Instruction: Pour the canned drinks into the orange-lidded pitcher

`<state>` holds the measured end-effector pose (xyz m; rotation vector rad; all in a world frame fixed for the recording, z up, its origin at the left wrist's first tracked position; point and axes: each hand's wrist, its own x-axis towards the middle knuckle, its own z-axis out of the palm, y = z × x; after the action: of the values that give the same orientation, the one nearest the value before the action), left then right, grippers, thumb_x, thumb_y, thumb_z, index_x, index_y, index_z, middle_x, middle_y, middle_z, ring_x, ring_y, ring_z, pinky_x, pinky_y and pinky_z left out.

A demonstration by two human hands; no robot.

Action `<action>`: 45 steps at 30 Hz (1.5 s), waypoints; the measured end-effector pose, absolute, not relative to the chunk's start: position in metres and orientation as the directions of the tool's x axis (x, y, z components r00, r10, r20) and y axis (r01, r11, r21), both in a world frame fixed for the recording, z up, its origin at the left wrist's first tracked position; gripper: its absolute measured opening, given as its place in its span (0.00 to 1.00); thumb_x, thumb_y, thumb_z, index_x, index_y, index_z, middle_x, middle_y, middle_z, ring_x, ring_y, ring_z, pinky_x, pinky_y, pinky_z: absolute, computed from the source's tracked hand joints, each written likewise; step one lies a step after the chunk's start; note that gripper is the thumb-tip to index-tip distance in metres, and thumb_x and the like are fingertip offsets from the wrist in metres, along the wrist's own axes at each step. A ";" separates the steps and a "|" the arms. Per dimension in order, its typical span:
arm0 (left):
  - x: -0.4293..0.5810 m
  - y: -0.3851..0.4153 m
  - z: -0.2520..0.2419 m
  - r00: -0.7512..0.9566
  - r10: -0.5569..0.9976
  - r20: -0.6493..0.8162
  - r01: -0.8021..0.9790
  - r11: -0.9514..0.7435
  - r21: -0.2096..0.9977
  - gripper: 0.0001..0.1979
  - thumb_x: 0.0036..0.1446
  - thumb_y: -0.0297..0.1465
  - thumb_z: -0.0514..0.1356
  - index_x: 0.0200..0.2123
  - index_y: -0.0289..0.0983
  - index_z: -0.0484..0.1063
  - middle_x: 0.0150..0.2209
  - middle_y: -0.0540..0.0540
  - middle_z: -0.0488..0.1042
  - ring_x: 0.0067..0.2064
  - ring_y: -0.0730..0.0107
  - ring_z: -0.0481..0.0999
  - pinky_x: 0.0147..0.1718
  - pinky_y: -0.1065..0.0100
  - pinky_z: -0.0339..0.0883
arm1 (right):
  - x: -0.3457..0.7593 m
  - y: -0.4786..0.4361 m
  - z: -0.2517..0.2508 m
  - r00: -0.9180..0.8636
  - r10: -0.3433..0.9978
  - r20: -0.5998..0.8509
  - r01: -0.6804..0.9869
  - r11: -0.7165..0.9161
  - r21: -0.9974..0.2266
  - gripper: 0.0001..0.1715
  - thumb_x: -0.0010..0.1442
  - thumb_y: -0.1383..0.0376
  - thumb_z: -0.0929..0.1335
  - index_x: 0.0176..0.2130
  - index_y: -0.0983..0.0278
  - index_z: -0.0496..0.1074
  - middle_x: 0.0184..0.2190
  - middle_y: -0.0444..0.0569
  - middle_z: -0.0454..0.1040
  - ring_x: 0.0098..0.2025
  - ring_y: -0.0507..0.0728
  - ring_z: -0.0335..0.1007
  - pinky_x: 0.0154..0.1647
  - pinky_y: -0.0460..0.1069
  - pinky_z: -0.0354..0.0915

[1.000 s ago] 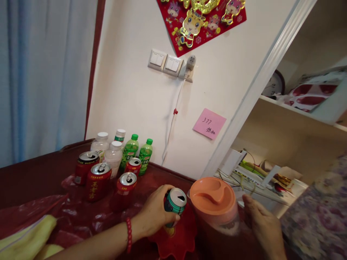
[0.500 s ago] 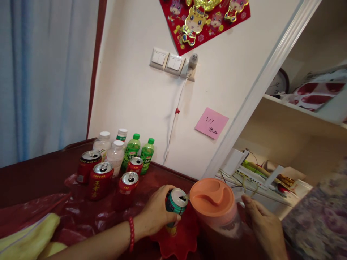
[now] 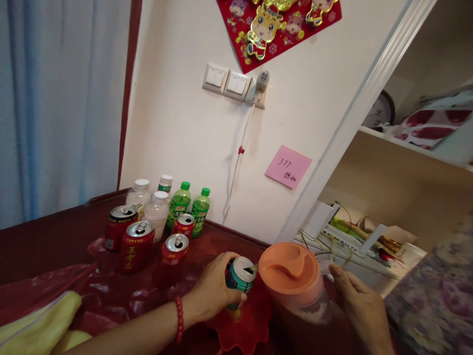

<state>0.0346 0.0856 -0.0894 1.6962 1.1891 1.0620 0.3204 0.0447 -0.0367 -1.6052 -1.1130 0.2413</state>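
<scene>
Left hand: fingers and thumb wrap the green can, holding its side; a red bead bracelet circles the wrist.
Right hand: closed on the handle of the orange-lidded pitcher, at the person's right.
Green can: just left of the pitcher, its opening facing the spout, a thin pale stream between them.
Red dish: scalloped, below the can; whether they touch cannot be told.
Table's left side: four red cans stand before white-capped bottles and green-capped bottles.
</scene>
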 end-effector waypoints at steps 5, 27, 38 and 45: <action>0.034 0.086 -0.091 0.208 0.960 0.185 0.305 -0.244 0.921 0.32 0.36 0.22 0.70 0.49 0.40 0.73 0.51 0.46 0.77 0.53 0.55 0.73 0.53 0.61 0.64 | 0.321 0.045 -0.037 0.525 0.752 0.398 0.543 0.064 -0.837 0.39 0.53 0.31 0.68 0.26 0.63 0.62 0.23 0.42 0.56 0.28 0.53 0.50 0.29 0.47 0.52; 0.035 0.089 -0.099 0.202 0.960 0.196 0.308 -0.252 0.917 0.31 0.35 0.22 0.71 0.48 0.39 0.73 0.49 0.47 0.77 0.51 0.56 0.73 0.50 0.62 0.64 | 0.326 0.047 -0.041 0.509 0.760 0.404 0.545 0.079 -0.834 0.39 0.54 0.32 0.69 0.25 0.63 0.59 0.23 0.42 0.53 0.28 0.52 0.47 0.28 0.46 0.48; 0.035 0.090 -0.099 0.195 0.960 0.201 0.317 -0.256 0.913 0.31 0.35 0.21 0.71 0.47 0.39 0.74 0.49 0.47 0.78 0.51 0.56 0.73 0.50 0.61 0.64 | 0.324 0.046 -0.037 0.505 0.747 0.432 0.576 0.081 -0.813 0.39 0.55 0.32 0.68 0.24 0.63 0.58 0.21 0.42 0.54 0.27 0.52 0.48 0.27 0.47 0.50; 0.035 0.090 -0.100 0.200 0.960 0.197 0.298 -0.251 0.921 0.31 0.35 0.22 0.71 0.47 0.39 0.74 0.49 0.46 0.78 0.51 0.56 0.73 0.51 0.61 0.64 | 0.328 0.046 -0.039 0.491 0.765 0.417 0.573 0.077 -0.816 0.39 0.55 0.32 0.68 0.24 0.62 0.56 0.22 0.42 0.53 0.27 0.52 0.47 0.27 0.47 0.49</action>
<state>0.0349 0.0896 -0.0998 1.6983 1.1948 1.0734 0.3276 0.0464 -0.0390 -1.6006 -1.1798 0.2114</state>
